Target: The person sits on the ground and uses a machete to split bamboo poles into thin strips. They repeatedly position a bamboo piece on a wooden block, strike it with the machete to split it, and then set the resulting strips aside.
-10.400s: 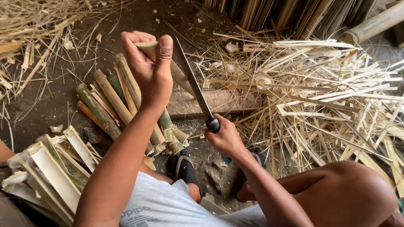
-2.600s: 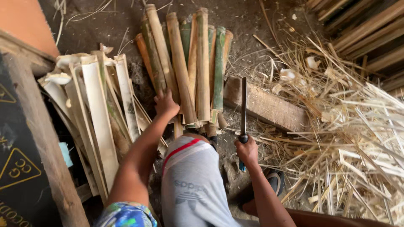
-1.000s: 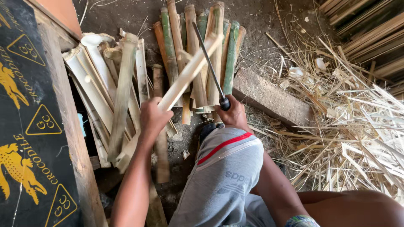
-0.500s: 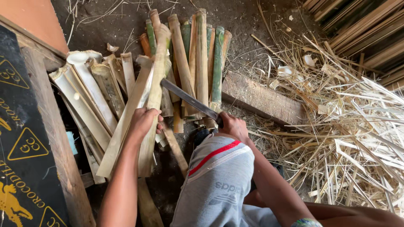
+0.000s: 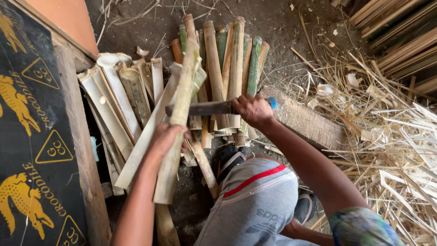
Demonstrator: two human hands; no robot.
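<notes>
Two hands: both busy, low and mid frame.
Left hand [image 5: 166, 139]: fingers wrapped tight round a split bamboo length [image 5: 180, 118], held slanting up toward mid frame.
Right hand [image 5: 252, 110]: fingers closed on the handle of a machete [image 5: 200, 108], blue handle end showing past the knuckles.
Machete blade: lying crosswise, its edge against the held bamboo length about halfway up.
Progress, as a judgement: cut barely begun on this length; blade at the surface, no visible split opened yet.
Done so far: heap of pale thin strips [image 5: 391, 136] at right of frame, apparently finished slivers.
Left to do: row of green and tan bamboo sections [image 5: 232, 68] at upper centre, plus pale halved pieces [image 5: 118, 100] at left centre, all uncut.
Containers: none visible; stock loose on the dirt floor [image 5: 282, 18].
Wooden plank [image 5: 305, 125]: flat on the ground just right of the right hand.
Black printed board [image 5: 32, 136]: far left edge.
</notes>
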